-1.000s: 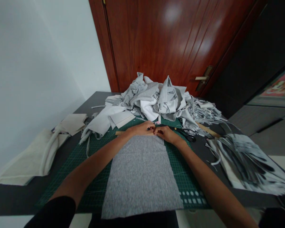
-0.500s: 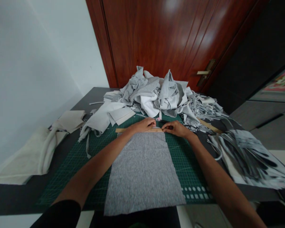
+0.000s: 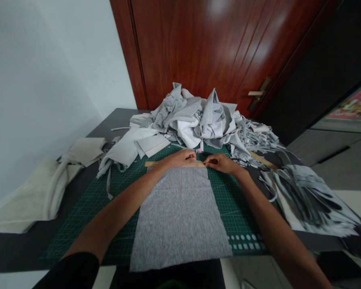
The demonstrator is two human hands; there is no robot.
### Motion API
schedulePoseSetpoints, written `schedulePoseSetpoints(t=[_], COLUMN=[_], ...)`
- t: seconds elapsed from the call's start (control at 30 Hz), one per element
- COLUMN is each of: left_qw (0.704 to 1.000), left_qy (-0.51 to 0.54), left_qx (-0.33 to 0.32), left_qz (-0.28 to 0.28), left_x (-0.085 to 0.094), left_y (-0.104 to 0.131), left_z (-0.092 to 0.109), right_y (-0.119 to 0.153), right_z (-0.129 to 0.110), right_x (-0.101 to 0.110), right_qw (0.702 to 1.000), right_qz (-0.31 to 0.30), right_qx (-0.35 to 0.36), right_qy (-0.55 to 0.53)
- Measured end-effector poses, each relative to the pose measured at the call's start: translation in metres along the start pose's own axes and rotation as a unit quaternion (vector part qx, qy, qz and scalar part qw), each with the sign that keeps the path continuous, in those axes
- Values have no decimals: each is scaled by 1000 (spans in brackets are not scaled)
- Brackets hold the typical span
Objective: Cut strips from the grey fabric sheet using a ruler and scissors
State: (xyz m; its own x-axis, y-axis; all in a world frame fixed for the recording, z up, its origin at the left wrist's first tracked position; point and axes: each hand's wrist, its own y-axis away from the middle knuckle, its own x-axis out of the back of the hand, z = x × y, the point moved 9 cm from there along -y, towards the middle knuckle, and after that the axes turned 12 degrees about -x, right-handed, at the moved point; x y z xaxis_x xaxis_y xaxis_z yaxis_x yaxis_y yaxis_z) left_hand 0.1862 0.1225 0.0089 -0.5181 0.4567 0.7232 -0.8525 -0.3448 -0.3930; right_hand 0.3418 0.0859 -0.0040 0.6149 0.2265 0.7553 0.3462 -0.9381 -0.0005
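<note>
A rectangle of grey knit fabric (image 3: 180, 216) lies flat on a green cutting mat (image 3: 234, 208), its near edge hanging at the table's front. Across its far edge runs a thin wooden ruler (image 3: 152, 164). My left hand (image 3: 182, 157) rests on the ruler with its fingers curled down against it, hiding the middle stretch. At the ruler's right end, beside the fabric's far right corner, my right hand (image 3: 219, 162) is closed in a pinch. What lies between those fingertips is too small to make out.
A heap of grey and white cloth (image 3: 189, 116) stands behind my hands, against a wooden door (image 3: 195, 48). Cream cloth (image 3: 30, 192) lies at left, stacked grey pieces (image 3: 313, 196) at right. Another wooden strip (image 3: 263, 159) and a dark slim tool (image 3: 209, 153) lie near the heap.
The whole view has shifted very slightly. Both hands stay at the ruler, and the ruler and fabric keep the same placement on the mat.
</note>
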Motion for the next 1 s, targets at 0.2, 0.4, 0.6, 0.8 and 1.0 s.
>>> schedulePoseSetpoints(t=[0.2, 0.4, 0.6, 0.8, 1.0], left_qw=[1000, 1000, 1000, 1000, 1000], left_qy=[-5, -5, 3, 4, -2], left_qx=[-5, -6, 0, 13, 22], left_qz=[8, 2, -7, -11, -16], left_x=[0, -2, -6, -6, -7], left_y=[-1, -3, 0, 1, 0], left_z=[-2, -7, -11, -11, -11], right_y=[14, 55, 94, 96, 81], right_z=[-8, 23, 92, 94, 100], right_x=[2, 64, 93, 72, 74], right_qw=[1000, 994, 965, 958, 974], right_qz=[-19, 78, 115, 125, 50], right_qx=[-4, -35, -96, -64, -83], right_qy=[-15, 65, 214, 248, 207])
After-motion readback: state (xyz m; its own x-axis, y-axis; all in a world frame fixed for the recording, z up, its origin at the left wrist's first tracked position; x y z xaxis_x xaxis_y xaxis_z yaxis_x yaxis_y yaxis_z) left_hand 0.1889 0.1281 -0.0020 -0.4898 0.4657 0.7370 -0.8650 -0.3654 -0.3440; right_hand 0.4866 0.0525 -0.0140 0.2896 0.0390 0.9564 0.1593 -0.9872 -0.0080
